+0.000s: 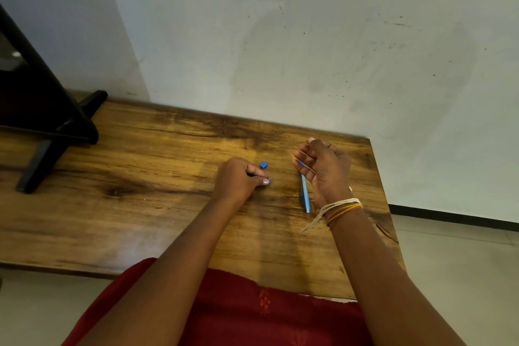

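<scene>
Wooden table (140,205): blue cap (263,165) beside left hand (238,180) (curled grip, contents unclear); right hand (325,168) pinches strand (308,167).

One blue pen (305,195), one blue cap (263,165), one black stand (42,109)

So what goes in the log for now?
left hand curled, thumb on wooden table | right hand holds thin strand | blue pen, small blue piece on table
</scene>
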Tool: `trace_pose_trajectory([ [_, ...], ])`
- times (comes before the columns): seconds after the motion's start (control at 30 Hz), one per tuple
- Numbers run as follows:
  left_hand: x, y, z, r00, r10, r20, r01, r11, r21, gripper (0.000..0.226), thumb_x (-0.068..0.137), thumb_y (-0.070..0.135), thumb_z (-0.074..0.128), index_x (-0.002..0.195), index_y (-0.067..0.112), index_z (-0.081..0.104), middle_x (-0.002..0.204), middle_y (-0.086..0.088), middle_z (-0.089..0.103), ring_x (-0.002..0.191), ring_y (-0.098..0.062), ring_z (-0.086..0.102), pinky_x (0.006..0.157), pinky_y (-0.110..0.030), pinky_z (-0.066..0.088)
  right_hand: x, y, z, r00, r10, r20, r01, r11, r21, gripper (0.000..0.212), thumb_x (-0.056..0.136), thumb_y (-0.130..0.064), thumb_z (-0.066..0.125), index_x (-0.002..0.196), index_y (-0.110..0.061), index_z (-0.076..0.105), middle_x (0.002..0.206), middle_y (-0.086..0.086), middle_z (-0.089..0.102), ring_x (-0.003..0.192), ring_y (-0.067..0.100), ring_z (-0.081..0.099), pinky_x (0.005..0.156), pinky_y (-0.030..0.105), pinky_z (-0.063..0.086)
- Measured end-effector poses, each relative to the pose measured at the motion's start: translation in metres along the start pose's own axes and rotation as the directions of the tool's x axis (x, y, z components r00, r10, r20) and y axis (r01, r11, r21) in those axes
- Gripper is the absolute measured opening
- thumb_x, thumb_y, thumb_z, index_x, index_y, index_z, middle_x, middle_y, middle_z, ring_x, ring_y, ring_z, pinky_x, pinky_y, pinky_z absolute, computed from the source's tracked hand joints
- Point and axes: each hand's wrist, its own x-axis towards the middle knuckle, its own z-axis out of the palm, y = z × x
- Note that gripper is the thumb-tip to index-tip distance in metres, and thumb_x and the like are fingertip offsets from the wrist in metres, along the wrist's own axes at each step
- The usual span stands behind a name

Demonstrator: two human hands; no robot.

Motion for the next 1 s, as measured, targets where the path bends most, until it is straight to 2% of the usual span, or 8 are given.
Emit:
trace_pose_trajectory([
  [0.17,0.003,-0.002,0.001,0.999,0.02,-0.029,-0.02,1.0,0.024,0.014,0.072,0.015,0.08,0.085,0.017,0.078,0.091,0.0,0.076,0.073,0.003,0.059,0.067,-0.012,0.044,0.0,-0.004,-0.004,1.0,-0.005,-0.013,0.005,1.0,0.01,0.01,0.091,-0.009,0.061,0.081,-0.009,0.06,0.07,0.007,0.065,0.054,0.015,0.065,0.059,0.03,0.058],
  [0.23,0.004,0.001,0.002,0.997,0.043,-0.061,-0.039,0.998,0.051,0.016,0.07,0.018,0.081,0.086,0.017,0.077,0.094,-0.001,0.075,0.081,-0.006,0.064,0.077,-0.025,0.051,0.0,-0.005,-0.006,1.0,-0.013,-0.021,0.013,1.0,0.008,0.01,0.09,-0.01,0.062,0.081,-0.009,0.06,0.07,0.007,0.066,0.055,0.015,0.066,0.059,0.03,0.059],
  [0.33,0.0,0.009,0.003,0.979,0.151,-0.136,-0.121,0.972,0.201,0.018,0.072,0.025,0.079,0.089,0.02,0.075,0.095,0.002,0.071,0.096,-0.017,0.06,0.09,-0.042,0.047,-0.002,-0.009,-0.005,0.999,-0.016,-0.048,0.016,1.0,0.008,0.01,0.09,-0.01,0.063,0.08,-0.01,0.062,0.068,0.006,0.067,0.054,0.014,0.067,0.057,0.029,0.059],
  [0.47,-0.016,0.025,0.028,0.966,0.243,-0.084,-0.223,0.954,0.201,0.012,0.08,0.029,0.072,0.088,0.021,0.075,0.091,0.002,0.069,0.081,-0.01,0.059,0.074,-0.031,0.052,-0.003,-0.015,-0.016,0.996,-0.026,-0.084,0.025,1.0,-0.007,0.009,0.089,-0.011,0.063,0.081,-0.011,0.062,0.068,0.004,0.067,0.053,0.012,0.068,0.059,0.029,0.06],
  [0.63,-0.027,0.04,0.064,0.99,0.133,-0.053,-0.11,0.943,0.314,0.027,0.083,0.042,0.067,0.086,0.016,0.071,0.078,0.0,0.068,0.066,-0.011,0.058,0.052,-0.024,0.04,-0.002,-0.022,-0.039,0.99,-0.043,-0.133,0.04,0.999,-0.025,0.007,0.089,-0.012,0.064,0.083,-0.008,0.062,0.068,0.005,0.067,0.054,0.013,0.067,0.059,0.029,0.06],
  [0.73,-0.026,0.045,0.077,0.996,0.048,-0.072,-0.012,0.905,0.425,0.035,0.081,0.048,0.066,0.09,0.014,0.065,0.082,-0.003,0.065,0.074,-0.018,0.06,0.051,-0.027,0.035,-0.001,-0.026,-0.054,0.987,-0.039,-0.159,0.032,0.998,-0.045,0.006,0.089,-0.013,0.065,0.091,-0.007,0.064,0.071,0.006,0.067,0.055,0.014,0.068,0.06,0.03,0.061],
  [0.83,-0.024,0.05,0.083,0.996,0.013,-0.087,0.033,0.863,0.504,0.029,0.083,0.039,0.067,0.099,0.014,0.065,0.091,-0.004,0.066,0.083,-0.021,0.062,0.055,-0.029,0.037,-0.001,-0.028,-0.067,0.986,-0.033,-0.165,0.023,0.998,-0.062,0.009,0.089,-0.013,0.064,0.094,-0.006,0.065,0.072,0.006,0.068,0.056,0.014,0.068,0.058,0.03,0.059],
  [1.0,-0.017,0.054,0.083,0.985,-0.143,-0.094,0.167,0.924,0.343,0.02,0.076,0.029,0.072,0.08,0.013,0.061,0.072,-0.001,0.063,0.065,-0.017,0.062,0.044,-0.024,0.036,-0.001,-0.03,-0.079,0.986,-0.033,-0.164,0.02,0.996,-0.082,0.005,0.09,-0.014,0.064,0.09,-0.009,0.065,0.075,0.007,0.068,0.058,0.015,0.068,0.059,0.03,0.058],
])
